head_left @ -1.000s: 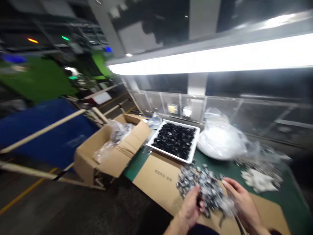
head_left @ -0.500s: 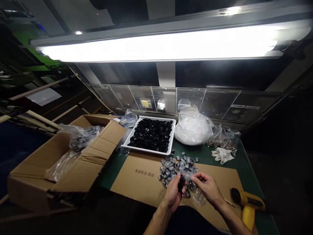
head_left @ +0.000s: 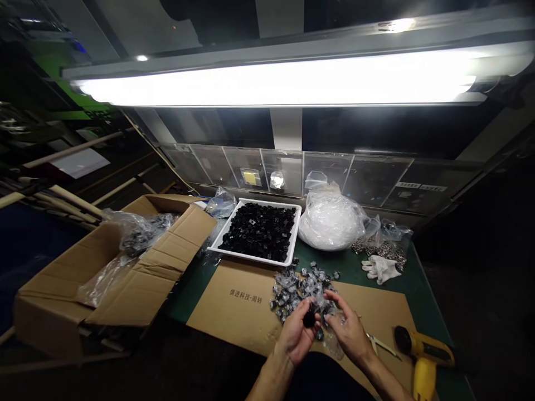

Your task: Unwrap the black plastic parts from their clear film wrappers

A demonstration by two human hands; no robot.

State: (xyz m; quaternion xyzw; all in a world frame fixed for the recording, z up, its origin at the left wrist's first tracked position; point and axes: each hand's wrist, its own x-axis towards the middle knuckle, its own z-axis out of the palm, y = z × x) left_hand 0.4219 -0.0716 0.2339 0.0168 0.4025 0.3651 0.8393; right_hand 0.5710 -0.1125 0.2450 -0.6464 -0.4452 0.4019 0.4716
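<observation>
My left hand (head_left: 297,333) is closed around a small black plastic part (head_left: 309,318), held upright between thumb and fingers. Just to its right, my right hand (head_left: 350,333) has its thumb and forefinger apart, with nothing plainly gripped; its other fingers are partly hidden. Both hands hover at the near side of a pile of small black parts in clear plastic wrapping (head_left: 295,287). A clear plastic bag (head_left: 333,344) lies below the right hand. Under it all is a flat cardboard sheet (head_left: 225,314) with printed characters.
A white tray (head_left: 297,223) of black parts stands behind the pile, beside a bag of white plastic (head_left: 332,223). Farther right are bagged metal pieces (head_left: 388,245), a white glove (head_left: 381,269) and a yellow heat gun (head_left: 424,351). An open carton (head_left: 167,278) stands left.
My right hand has opened, its forefinger lifting away from the thumb. The left hand keeps the black part, now turned so its round end shows. A thin tool near the right wrist is more visible.
</observation>
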